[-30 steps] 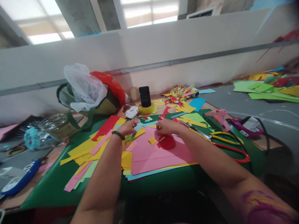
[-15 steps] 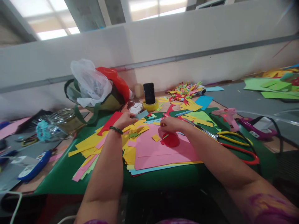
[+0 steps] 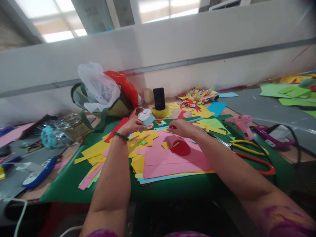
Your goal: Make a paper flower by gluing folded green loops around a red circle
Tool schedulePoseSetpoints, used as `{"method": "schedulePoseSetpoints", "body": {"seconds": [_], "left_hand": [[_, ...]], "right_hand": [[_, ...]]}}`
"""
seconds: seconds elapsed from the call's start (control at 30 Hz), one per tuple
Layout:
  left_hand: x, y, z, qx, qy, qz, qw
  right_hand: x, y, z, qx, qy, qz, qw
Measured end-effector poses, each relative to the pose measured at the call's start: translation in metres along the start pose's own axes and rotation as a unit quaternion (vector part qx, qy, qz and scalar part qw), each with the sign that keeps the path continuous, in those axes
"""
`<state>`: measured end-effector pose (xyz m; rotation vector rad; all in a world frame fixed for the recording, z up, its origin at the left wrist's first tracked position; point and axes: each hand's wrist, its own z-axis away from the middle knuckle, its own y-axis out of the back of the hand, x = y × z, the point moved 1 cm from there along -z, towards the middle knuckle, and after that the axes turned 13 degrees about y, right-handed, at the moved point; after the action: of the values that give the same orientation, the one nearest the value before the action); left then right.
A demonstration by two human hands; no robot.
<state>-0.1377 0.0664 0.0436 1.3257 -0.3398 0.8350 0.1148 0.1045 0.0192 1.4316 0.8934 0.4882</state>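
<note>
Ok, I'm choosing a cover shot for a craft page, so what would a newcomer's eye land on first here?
Probably the pink sheets in the middle of the green surface, with a round red piece on top, near the right hand. Next, the spiky multicoloured paper bundle by the wall, and the white plastic bag bulging from the green bag at back left. The pink glue gun on the right also stands out.

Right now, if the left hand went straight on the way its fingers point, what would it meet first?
Beyond the light blue paper it holds, the left hand would probably meet the round red-and-white piece first, though depth is unclear.
</note>
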Motion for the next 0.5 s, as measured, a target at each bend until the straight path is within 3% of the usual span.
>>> {"method": "schedulePoseSetpoints", "body": {"seconds": [0.23, 0.5], "left_hand": [[-0.005, 0.005, 0.004, -0.045, 0.048, -0.013, 0.998], [-0.027, 0.014, -0.011, 0.026, 0.124, -0.126, 0.984]], "right_hand": [[-0.005, -0.003, -0.001, -0.002, 0.029, -0.001, 1.000], [0.002, -0.009, -0.003, -0.001, 0.024, -0.005, 1.000]]}}
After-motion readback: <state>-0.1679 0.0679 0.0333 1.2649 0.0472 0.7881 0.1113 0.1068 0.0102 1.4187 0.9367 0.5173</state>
